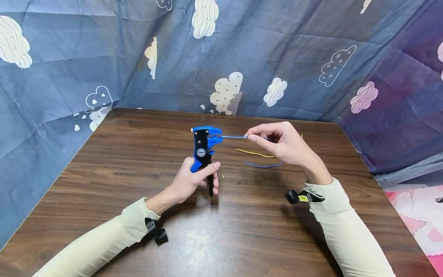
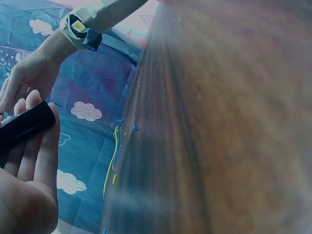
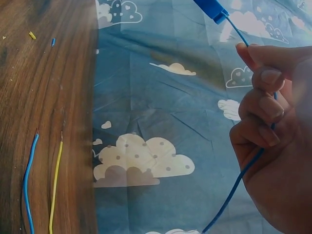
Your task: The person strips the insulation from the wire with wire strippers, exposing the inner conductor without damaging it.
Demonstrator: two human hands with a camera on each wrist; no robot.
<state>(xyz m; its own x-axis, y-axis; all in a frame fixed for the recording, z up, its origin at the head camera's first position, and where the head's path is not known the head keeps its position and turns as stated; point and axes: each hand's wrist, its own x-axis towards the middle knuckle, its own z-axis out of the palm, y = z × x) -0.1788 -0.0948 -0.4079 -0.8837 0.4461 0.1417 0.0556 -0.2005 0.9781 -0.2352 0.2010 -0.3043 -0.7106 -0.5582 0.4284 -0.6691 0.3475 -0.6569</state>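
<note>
My left hand (image 1: 188, 181) grips a blue-and-black wire stripper (image 1: 200, 144) by its handles, holding it upright above the table. A blue wire (image 1: 233, 137) runs from the stripper's jaws to my right hand (image 1: 283, 144), which pinches it between thumb and forefinger. In the right wrist view the wire's other part (image 3: 234, 187) passes under the curled fingers and trails down past the palm. Only a black handle (image 2: 29, 126) of the stripper shows in the left wrist view. Whether the jaws bite on the wire is too small to tell.
On the brown wooden table (image 1: 121, 184) lie a yellow wire (image 3: 55, 190) and another blue wire (image 3: 29, 180), both with bare copper ends. Small insulation scraps, one yellow (image 3: 32, 35) and one blue (image 3: 53, 42), lie nearby. A cloud-printed cloth (image 1: 180, 77) hangs behind the table.
</note>
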